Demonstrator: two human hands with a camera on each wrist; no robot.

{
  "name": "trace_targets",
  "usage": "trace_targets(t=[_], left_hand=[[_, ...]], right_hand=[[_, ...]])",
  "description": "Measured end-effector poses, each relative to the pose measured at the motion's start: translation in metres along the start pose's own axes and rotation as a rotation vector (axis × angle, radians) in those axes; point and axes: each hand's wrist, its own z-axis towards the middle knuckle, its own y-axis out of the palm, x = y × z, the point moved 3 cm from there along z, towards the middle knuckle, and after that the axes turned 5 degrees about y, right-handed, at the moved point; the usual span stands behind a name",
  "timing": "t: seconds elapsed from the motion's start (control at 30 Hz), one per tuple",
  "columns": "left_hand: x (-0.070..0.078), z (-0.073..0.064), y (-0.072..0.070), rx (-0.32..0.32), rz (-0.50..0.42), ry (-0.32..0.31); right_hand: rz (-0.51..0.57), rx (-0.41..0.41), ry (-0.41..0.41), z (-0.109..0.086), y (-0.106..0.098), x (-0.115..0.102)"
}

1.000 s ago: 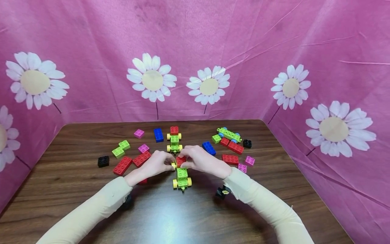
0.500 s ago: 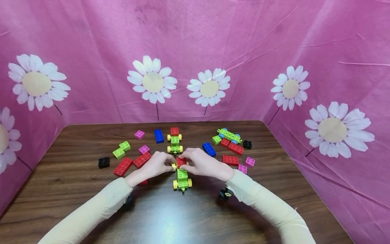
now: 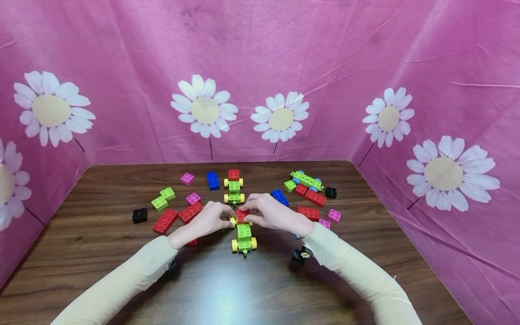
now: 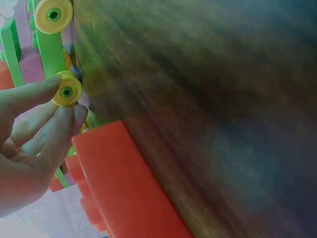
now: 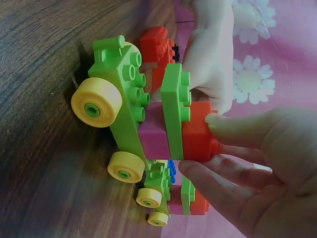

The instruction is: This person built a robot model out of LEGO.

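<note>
A toy car (image 3: 244,243) built of bricks stands mid-table: a lime green wheeled base with yellow wheels (image 5: 96,102), a pink brick (image 5: 154,131), a green plate (image 5: 172,109) and a red brick (image 5: 195,130) on top. My left hand (image 3: 211,216) pinches its far left yellow wheel (image 4: 68,91) between thumb and fingers. From the other side, my right hand (image 3: 270,212) grips the red brick with thumb and fingertips. Just behind is a similar toy car (image 3: 234,186) with a red brick at its far end.
Left lie red bricks (image 3: 165,220), green bricks (image 3: 160,202), a black brick (image 3: 140,215), pink bricks (image 3: 187,178) and a blue brick (image 3: 213,180). On the right are a blue-wheeled green base (image 3: 306,180), red bricks (image 3: 308,213), another blue brick (image 3: 280,197) and a black brick (image 3: 331,192).
Both hands stay on the toy car. The right hand's thumb and fingers have shifted slightly on the red brick; the car itself stands where it was.
</note>
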Motion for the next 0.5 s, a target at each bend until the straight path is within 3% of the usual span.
trace_targets(t=[0.5], left_hand=[[0.0013,-0.0007,-0.001,0.002,-0.004,0.002]], right_hand=[[0.026,-0.003,0.001,0.0018,-0.0017,-0.0028]])
